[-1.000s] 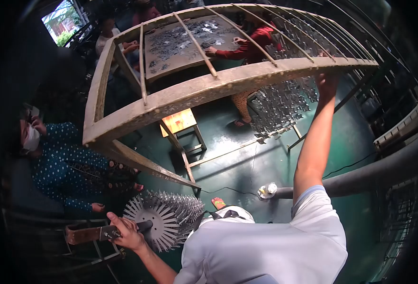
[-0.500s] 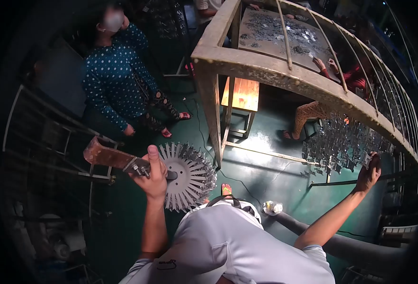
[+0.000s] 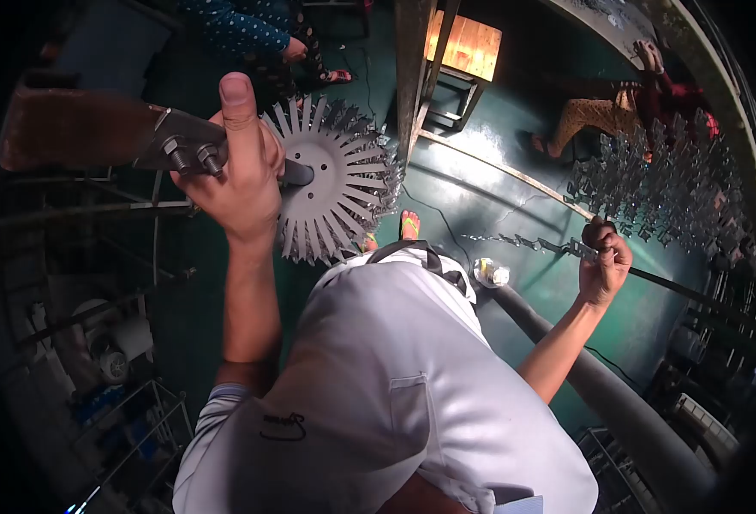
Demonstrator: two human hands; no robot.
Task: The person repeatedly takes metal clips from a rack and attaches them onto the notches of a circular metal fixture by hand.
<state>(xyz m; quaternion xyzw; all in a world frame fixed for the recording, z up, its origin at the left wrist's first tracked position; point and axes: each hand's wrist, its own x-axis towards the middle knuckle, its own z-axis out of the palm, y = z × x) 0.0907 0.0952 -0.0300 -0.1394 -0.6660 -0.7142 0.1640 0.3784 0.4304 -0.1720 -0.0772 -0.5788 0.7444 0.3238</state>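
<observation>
My left hand [image 3: 249,184] is closed, thumb up, around a holder beside its bolted bracket. From the bracket a rusty flat bar [image 3: 78,128] sticks out to the left. On the holder's other side, a grey slotted metal disc [image 3: 322,171] has small metal pieces crowded along its right edge. My right hand [image 3: 607,265] pinches one end of a string of small linked metal pieces [image 3: 523,244], which trails left from the fingers. Just above that hand hang many similar strings of metal pieces [image 3: 660,184] in a dense cluster.
A metal frame post [image 3: 412,77] and lower rail [image 3: 506,176] stand ahead. Behind them is a wooden stool [image 3: 463,51]. One person in a dotted sleeve [image 3: 241,30] stands ahead left; another sits ahead right. A clear container [image 3: 491,272] and grey pipe [image 3: 600,385] lie low on the right.
My view has tipped downward. My right hand has come away from the hanging cluster, down and left, with a string of metal pieces. My left hand still grips the disc holder, now higher in view.
</observation>
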